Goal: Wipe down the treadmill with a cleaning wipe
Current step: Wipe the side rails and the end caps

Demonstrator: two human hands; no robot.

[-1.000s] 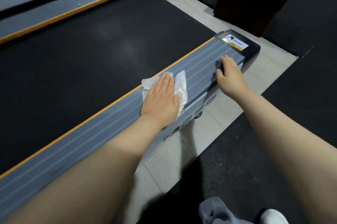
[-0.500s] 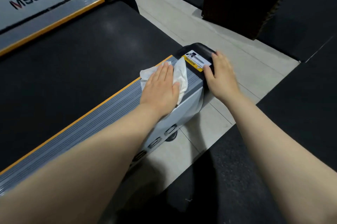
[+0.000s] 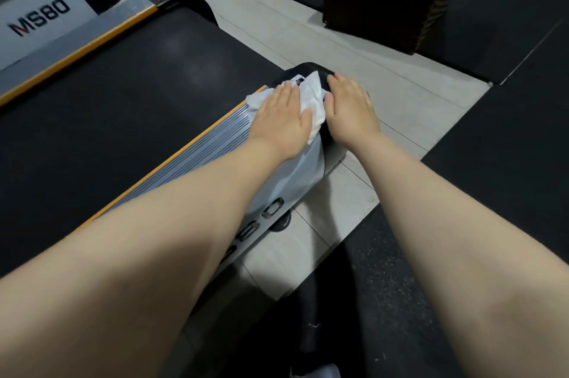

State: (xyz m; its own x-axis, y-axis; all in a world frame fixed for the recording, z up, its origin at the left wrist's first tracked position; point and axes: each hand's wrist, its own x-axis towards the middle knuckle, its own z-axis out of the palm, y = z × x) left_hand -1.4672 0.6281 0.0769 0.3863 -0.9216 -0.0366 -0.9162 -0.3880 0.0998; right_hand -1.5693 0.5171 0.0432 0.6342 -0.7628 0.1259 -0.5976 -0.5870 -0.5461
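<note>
Fingers (image 3: 284,94) of the left hand (image 3: 281,120) lie flat, pressing the cleaning wipe (image 3: 311,100) onto the treadmill's end cap (image 3: 323,76); the right hand (image 3: 351,108) rests flat beside it. Unpinched, the wipe may slide off the rounded edge.

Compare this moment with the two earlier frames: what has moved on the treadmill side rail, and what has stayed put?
The left hand has slid the white wipe along the grey side rail onto the black end cap, where it now covers most of the label. The right hand stayed on the end cap, so the two hands have closed up. The left palm is still flat on the wipe.
</note>
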